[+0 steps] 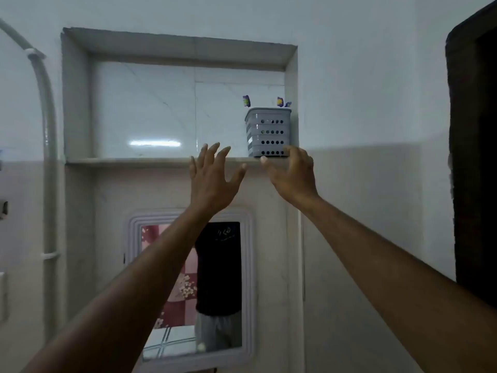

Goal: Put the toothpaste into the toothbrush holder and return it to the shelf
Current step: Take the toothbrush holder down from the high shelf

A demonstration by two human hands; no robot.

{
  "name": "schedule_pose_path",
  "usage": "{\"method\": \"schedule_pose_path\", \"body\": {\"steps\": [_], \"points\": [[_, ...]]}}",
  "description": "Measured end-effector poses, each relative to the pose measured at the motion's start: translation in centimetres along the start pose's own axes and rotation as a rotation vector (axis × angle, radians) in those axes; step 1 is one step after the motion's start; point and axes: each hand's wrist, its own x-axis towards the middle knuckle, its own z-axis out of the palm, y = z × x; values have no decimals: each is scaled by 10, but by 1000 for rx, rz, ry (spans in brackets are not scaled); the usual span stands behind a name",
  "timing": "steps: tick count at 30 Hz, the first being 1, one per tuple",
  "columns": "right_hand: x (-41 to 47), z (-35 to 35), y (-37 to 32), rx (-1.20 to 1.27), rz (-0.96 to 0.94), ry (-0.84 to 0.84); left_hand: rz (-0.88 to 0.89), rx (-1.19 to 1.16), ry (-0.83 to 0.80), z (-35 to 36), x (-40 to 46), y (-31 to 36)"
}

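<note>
Toothbrush holder (269, 131): a grey perforated basket, standing upright at the right end of the shelf (129, 160), in the upper right-centre of the frame, close against the right wall of the niche (292, 84). Its long axis runs vertical. Three coloured tips rise above its rim, one at the left (246, 100) and two at the right (282, 102); whether any of these is the toothpaste cannot be told, and no toothpaste tube can be made out elsewhere in the frame.

Right hand (291, 175): directly below and just in front of the holder's base, fingers spread and empty, thumb pointing left under the holder's lower edge. The upper fingers overlap the bottom right corner of the basket in the picture; whether they touch it or lie just short cannot be told.

Left hand (212, 176): below and to the left of the holder, fingers splayed wide and holding nothing, fingertips reaching the level of the shelf edge, apart from the basket.

Governing relation: the holder lies up and slightly left of the right hand, up and to the right of the left hand. The right hand is the nearer. Both hands flank the base from below, so a two-sided grasp low on the basket appears the likely move, though with the holder at the shelf's front edge a tip forward is a risk.

Below centre: a framed mirror (188, 354) on the wall; at far left, a pipe (49, 157)
</note>
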Motion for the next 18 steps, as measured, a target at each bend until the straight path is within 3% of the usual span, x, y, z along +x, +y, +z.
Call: {"method": "schedule_pose_path", "body": {"steps": [5,12,18], "points": [[35,24,-1,-54,44,38,-13,56,25,33,25,-20],[60,50,5,-121,88,121,11,41,259,61,28,-30],[62,61,5,-149,108,145,7,41,279,62,28,-30]]}}
